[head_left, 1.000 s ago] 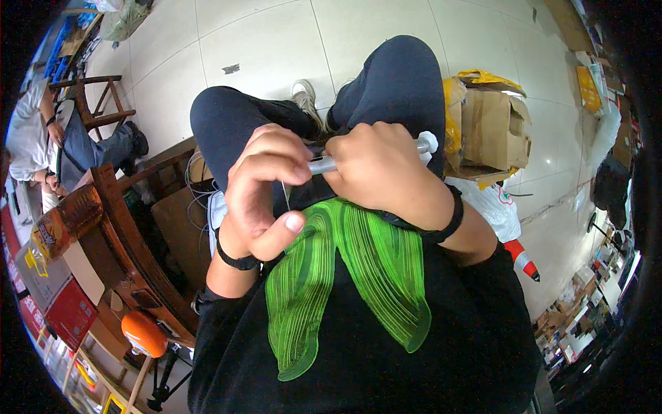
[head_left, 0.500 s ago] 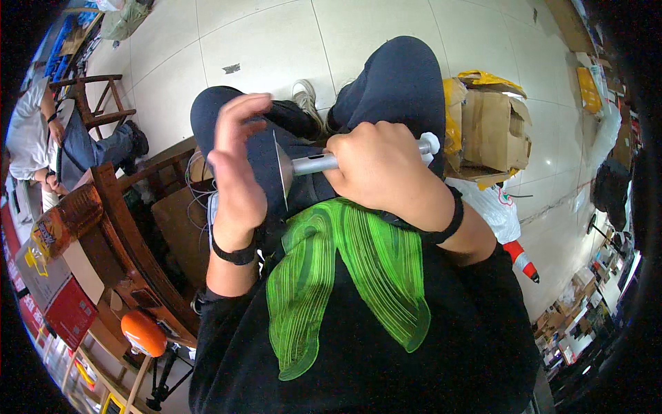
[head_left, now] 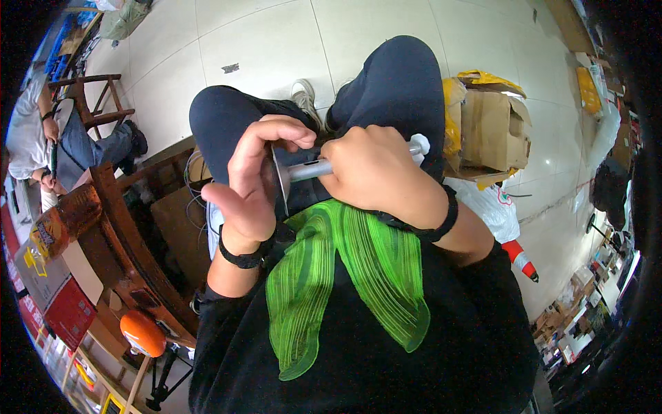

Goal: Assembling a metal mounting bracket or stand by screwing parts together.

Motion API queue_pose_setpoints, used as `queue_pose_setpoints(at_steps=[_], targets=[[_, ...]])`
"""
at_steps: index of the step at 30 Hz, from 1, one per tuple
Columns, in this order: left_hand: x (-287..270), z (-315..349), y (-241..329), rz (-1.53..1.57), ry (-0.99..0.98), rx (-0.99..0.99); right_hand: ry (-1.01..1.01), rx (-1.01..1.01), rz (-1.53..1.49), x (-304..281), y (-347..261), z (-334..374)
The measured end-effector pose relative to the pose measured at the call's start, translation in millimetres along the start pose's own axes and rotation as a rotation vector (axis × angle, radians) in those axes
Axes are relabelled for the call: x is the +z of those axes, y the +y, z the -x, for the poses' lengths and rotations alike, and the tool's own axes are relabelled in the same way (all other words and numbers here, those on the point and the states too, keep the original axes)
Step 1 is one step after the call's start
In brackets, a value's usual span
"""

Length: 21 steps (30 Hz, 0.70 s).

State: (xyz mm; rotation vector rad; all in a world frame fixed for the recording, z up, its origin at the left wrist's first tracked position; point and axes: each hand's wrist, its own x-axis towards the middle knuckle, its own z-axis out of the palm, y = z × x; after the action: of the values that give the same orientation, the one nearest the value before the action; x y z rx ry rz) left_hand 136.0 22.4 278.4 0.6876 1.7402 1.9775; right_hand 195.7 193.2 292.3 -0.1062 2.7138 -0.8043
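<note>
My right hand point(head_left: 383, 169) is closed round the shaft of a silver-grey scraper-like tool point(head_left: 309, 170). The tool lies almost level above my lap. A thin flared metal plate point(head_left: 281, 181) forms its left end, and a pale round knob point(head_left: 420, 145) shows past my fist at the right. My left hand point(head_left: 254, 183) is cupped around the plate's left side, thumb apart and fingers curled over its upper edge. Whether the palm touches the plate, I cannot tell. Below both hands, a green striped scarf point(head_left: 303, 290) hangs in two tails over my black top.
An open cardboard box point(head_left: 486, 131) with yellow wrapping stands right of my knee, a white bag point(head_left: 489, 210) below it. Close on my left are a dark wooden chair point(head_left: 114, 228) and an orange rounded object point(head_left: 143, 333). Another person point(head_left: 89, 148) sits at the far left.
My left hand has moved right, and its fingers have curled over the plate's upper edge with the thumb swung out left. The right hand and tool have shifted slightly left and down.
</note>
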Motion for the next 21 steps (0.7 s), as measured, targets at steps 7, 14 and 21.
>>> queue_pose_setpoints(at_steps=[7, 14, 21], targets=[[5, -1, 13, 0.035, -0.147, 0.287, 0.061, -0.042, 0.012, 13, 2, 1], [9, 8, 20, 0.160, -0.335, 0.257, 0.070, 0.001, 0.047, 8, 14, -1], [2, 13, 19, -0.044, -0.511, 0.019, 0.150, 0.090, 0.137, -1, 16, -4]])
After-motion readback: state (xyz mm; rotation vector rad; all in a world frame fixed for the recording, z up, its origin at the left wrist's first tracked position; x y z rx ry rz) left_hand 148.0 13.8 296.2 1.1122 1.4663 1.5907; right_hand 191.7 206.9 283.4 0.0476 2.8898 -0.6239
